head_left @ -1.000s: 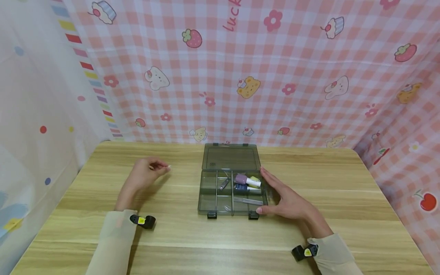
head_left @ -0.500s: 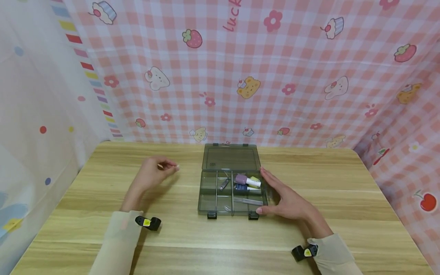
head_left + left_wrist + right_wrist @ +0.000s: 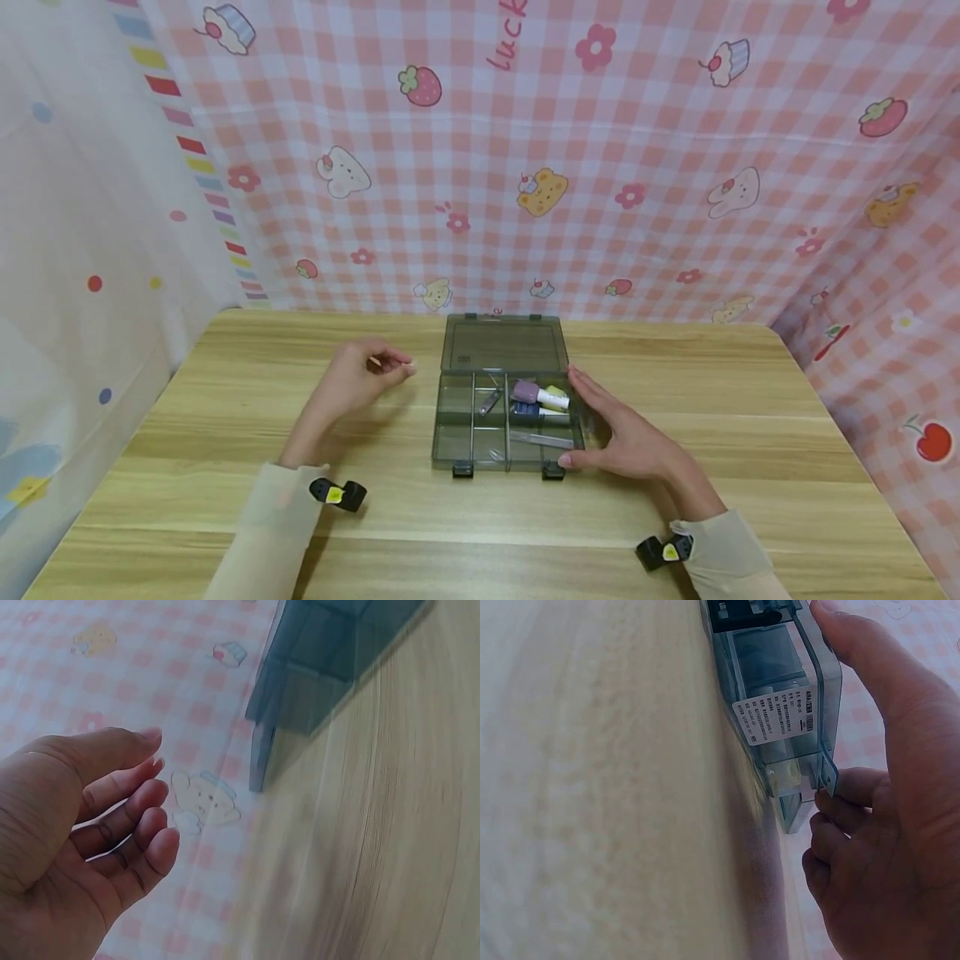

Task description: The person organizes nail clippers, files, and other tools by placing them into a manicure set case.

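In the head view a smoky clear plastic compartment box [image 3: 453,442] lies with its lid [image 3: 504,343] swung back. My right hand [image 3: 626,437] grips its right end, thumb at the front corner and fingers at the back. Left of the box, my left hand [image 3: 360,379] hovers above the table, thumb and forefinger pinching a tiny whitish piece [image 3: 411,367] too small to identify. Inside the box are a purple nail polish bottle [image 3: 526,392], a dark blue one [image 3: 527,410], something yellow [image 3: 555,392], nail clippers [image 3: 491,402] and a flat pale strip [image 3: 547,440].
The wooden table [image 3: 450,542] meets a pink checked cloth [image 3: 480,167] at the back. A printed label [image 3: 776,716] is on the box's right side in the right wrist view. Two black latches [image 3: 462,471] stick out at the box's front.
My left hand has moved right toward the box, its thumb and forefinger still together. The right hand and the box have stayed where they were.
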The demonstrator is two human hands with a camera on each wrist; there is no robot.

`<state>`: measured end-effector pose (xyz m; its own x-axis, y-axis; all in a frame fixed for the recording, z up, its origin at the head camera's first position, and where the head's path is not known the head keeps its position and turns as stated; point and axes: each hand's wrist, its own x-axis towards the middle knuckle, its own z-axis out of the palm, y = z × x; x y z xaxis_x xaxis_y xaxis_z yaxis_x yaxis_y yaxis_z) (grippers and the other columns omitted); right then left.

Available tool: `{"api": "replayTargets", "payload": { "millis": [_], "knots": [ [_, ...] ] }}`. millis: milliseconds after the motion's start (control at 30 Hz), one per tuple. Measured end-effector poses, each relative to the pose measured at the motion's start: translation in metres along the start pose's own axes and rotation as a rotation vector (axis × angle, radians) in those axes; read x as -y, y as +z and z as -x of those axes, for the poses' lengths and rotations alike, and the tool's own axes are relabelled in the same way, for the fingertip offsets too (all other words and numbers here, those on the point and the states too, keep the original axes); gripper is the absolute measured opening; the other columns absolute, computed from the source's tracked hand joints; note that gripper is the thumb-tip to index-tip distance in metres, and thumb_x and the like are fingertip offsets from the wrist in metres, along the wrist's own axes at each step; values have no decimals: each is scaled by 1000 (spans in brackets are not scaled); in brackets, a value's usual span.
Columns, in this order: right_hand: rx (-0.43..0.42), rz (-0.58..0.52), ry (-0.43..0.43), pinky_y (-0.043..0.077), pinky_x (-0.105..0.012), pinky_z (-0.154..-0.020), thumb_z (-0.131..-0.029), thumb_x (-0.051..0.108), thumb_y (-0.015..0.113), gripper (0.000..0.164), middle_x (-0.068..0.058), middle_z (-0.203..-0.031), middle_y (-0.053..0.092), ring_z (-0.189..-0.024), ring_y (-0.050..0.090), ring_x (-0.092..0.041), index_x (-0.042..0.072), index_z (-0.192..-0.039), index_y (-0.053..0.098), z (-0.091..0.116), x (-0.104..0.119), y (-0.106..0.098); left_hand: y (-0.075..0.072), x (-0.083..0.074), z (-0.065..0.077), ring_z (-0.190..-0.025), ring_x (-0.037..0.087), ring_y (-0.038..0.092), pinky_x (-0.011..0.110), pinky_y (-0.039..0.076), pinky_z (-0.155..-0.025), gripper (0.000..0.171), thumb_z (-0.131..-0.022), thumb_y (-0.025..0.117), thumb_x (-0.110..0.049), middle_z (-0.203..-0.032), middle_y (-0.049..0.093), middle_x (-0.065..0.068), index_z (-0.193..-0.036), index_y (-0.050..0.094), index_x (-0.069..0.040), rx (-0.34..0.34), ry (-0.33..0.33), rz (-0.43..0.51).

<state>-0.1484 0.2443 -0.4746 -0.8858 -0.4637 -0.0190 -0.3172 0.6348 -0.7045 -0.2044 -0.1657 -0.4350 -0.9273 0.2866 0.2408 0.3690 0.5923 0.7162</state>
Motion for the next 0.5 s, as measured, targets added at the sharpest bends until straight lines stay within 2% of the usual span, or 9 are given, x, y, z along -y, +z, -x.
{"api": "replayTargets", "payload": {
  "millis": [300,500],
  "knots": [
    [-8,49,-14,23,-61,-125,-75,68,81,124,1,-174,9,-160,14,-32,19,-166,13,0,0,0,15,-16,0,-75,13,61,23,56,-68,6,-88,81,-12,-81,70,1,-92,79,-9,21,40,42],
    [-9,58,-12,23,-62,-125,-74,69,80,124,1,-174,10,-160,15,-33,19,-166,13,0,0,0,25,-24,1,-75,13,61,24,57,-67,7,-89,80,-14,-81,70,-1,-92,79,-8,65,68,67]
  ]
}}
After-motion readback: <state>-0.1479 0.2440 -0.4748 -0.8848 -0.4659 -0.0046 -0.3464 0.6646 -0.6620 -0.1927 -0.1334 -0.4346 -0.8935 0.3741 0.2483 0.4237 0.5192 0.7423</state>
